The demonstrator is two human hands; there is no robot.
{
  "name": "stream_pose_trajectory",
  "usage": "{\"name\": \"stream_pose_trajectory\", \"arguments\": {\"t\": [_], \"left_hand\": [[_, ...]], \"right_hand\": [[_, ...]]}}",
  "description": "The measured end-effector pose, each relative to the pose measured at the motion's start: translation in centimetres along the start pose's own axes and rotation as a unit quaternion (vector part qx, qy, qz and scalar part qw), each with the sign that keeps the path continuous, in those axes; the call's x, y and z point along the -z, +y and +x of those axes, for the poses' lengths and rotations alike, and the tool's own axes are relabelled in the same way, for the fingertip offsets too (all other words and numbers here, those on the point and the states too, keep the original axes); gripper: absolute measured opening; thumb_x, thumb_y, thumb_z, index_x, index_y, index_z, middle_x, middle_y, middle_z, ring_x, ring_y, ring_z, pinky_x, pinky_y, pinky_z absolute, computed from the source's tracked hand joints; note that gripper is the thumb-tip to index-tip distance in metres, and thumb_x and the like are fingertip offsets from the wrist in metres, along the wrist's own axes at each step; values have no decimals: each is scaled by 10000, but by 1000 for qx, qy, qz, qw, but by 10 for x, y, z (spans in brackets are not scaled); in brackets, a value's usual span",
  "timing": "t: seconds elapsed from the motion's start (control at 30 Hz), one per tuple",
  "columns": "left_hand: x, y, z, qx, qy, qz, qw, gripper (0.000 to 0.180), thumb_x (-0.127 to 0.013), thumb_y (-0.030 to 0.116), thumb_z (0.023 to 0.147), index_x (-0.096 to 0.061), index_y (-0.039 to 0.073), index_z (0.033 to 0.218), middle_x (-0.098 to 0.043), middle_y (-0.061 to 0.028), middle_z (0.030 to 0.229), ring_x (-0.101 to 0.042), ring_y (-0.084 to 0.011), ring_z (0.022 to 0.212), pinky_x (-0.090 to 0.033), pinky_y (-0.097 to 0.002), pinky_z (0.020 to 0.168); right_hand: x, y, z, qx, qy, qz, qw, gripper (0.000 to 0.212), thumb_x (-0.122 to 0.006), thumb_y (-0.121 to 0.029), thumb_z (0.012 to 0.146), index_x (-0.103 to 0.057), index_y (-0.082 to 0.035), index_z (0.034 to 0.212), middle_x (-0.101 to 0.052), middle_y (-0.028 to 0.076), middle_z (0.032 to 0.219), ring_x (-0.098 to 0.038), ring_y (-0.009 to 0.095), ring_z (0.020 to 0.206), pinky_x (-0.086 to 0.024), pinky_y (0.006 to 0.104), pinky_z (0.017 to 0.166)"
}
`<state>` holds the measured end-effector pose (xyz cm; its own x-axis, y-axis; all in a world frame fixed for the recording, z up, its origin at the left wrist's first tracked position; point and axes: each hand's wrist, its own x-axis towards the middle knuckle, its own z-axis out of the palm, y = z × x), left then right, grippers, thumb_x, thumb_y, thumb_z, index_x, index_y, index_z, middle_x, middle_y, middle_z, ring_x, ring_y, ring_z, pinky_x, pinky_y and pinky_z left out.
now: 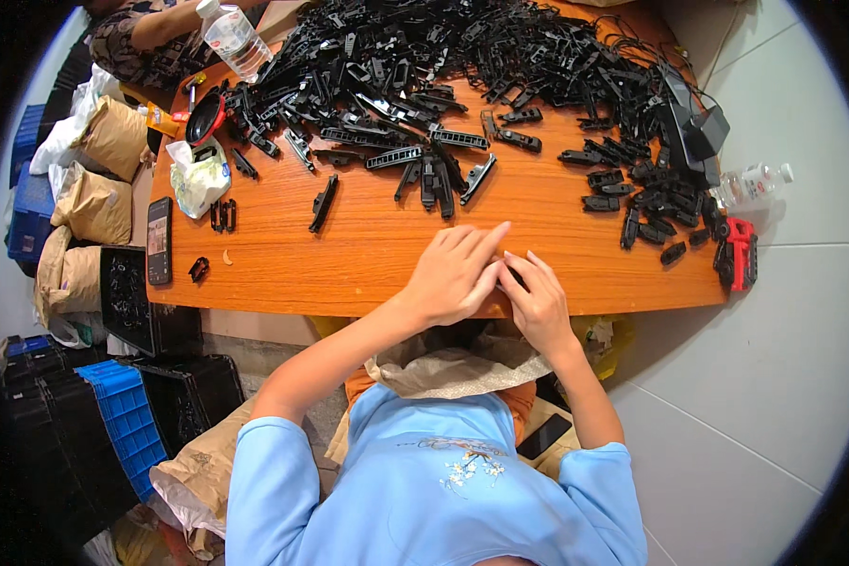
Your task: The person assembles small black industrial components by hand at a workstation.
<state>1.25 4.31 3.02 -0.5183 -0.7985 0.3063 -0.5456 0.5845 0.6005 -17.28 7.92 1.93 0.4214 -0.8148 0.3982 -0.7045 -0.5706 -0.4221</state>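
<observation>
My left hand [455, 275] and my right hand [538, 300] meet above the near edge of the wooden table [368, 274]. Their thumbs and forefingers are pinched close together, and a little of something dark shows between them. My fingers hide most of it, so its kind cannot be made out. Beyond my hands lies a small cluster of long black plastic parts [429, 181], some with ladder-like slots. One single black part [324, 204] rests apart, left of that cluster.
A big heap of black plastic parts [396, 57] covers the table's far side, with smaller parts [651, 203] at right. A phone [159, 241], a water bottle [234, 42] and a red-rimmed black dish [205, 119] stand left. Crates [123, 415] and sacks [99, 203] line the left. A sack [453, 371] covers my lap.
</observation>
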Motion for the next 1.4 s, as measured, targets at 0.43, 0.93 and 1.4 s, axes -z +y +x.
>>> {"name": "stream_pose_trajectory", "arguments": {"t": [0.43,0.93,1.4], "left_hand": [[-33,0,28,-14,18,117,993,443,-493,279,896,-524,45,1271,-526,-122,1087,-488,-270,1029,-311,-432,922],[-24,-40,42,6,120,411,904,357,-637,161,763,-598,75,1107,-553,-58,1044,-455,-248,1074,-305,-411,900],[-22,8,-12,-37,81,138,986,415,-626,54,817,-564,1,1224,-559,-142,1097,-560,-292,963,-457,-368,858]], "right_hand": [[-5,3,-4,-20,3,8,1000,216,-605,23,728,-671,6,933,-627,173,1021,-601,317,1035,-399,504,1037],[20,-12,-21,83,-24,32,996,338,-572,-38,808,-635,-125,1129,-610,67,1216,-557,259,1162,-394,466,1019],[11,84,8,-212,158,-150,953,371,-640,-270,897,-577,-24,1168,-497,170,1173,-540,296,941,-449,413,832]]}}
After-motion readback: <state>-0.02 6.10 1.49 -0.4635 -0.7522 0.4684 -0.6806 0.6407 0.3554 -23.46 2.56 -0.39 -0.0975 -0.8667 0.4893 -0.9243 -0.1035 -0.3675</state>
